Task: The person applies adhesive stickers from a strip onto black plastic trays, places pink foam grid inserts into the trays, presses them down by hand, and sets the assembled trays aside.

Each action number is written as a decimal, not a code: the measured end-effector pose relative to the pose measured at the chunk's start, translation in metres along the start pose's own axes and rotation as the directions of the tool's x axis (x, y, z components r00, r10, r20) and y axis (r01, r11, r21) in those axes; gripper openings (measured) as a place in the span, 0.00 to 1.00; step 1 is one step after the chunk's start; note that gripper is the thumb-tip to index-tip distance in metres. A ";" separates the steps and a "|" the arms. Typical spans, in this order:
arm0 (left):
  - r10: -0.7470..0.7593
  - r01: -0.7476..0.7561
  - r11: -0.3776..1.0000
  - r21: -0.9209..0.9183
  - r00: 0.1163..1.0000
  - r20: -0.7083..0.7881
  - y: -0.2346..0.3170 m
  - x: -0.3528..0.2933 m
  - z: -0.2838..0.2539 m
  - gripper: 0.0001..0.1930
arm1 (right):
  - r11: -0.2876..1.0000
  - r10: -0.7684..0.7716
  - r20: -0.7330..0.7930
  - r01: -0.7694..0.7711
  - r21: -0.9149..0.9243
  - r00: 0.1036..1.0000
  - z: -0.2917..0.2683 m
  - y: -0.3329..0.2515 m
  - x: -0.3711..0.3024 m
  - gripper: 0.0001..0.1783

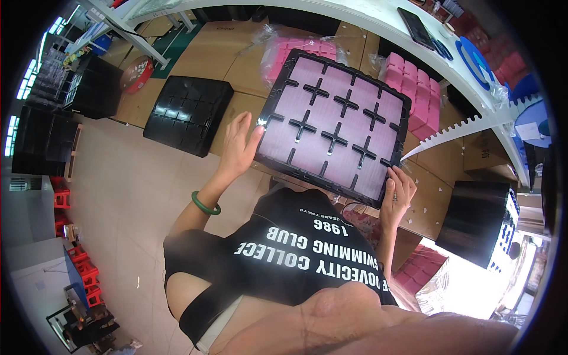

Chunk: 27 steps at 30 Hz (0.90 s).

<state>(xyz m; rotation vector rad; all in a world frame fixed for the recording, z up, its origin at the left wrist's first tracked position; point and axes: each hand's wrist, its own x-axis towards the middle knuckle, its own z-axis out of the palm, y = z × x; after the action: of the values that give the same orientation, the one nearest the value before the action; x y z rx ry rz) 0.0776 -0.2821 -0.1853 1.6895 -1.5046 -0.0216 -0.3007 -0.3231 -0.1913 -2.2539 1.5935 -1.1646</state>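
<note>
A black plastic tray (334,139) with cross-shaped dividers and lilac-coloured compartments lies tilted in front of me. Along its left edge, my left hand (239,145) is open, fingers stretched up and thumb touching the rim. A small white bit (261,122) shows by that thumb; what it is, I cannot make out. My right hand (400,194) grips the tray's near right corner, its fingers bent at the rim. Just above those fingers ends a white strip with a toothed edge (455,135), which runs up to the right.
Left of the tray lies a stack of black trays (188,112) on the cardboard-covered bench (245,71). Pink trays (414,92) stand behind. Above runs a white shelf (378,23) bearing a phone (416,28) and a blue reel (474,62). More black trays (476,222) stand right.
</note>
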 end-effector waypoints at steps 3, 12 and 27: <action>-0.217 0.333 0.897 -0.291 0.905 0.367 -0.001 0.013 -0.007 0.29 | 0.994 0.102 -0.103 -0.105 -0.028 0.989 0.002 -0.002 -0.001 0.14; -0.273 0.651 0.034 -0.759 0.736 0.619 0.027 0.068 -0.045 0.16 | 1.000 -0.006 -0.177 0.008 0.009 0.984 -0.009 -0.047 0.027 0.13; 0.052 -0.007 0.916 0.400 0.993 -0.102 -0.049 0.076 -0.180 0.10 | 0.990 -0.138 -0.109 0.137 -0.018 0.984 0.000 -0.069 0.057 0.10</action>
<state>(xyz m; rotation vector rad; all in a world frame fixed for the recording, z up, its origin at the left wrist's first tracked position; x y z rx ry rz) 0.2322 -0.2472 -0.0617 1.9496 -1.5221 0.4168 -0.2413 -0.3426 -0.1263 -2.3780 1.5042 -1.3391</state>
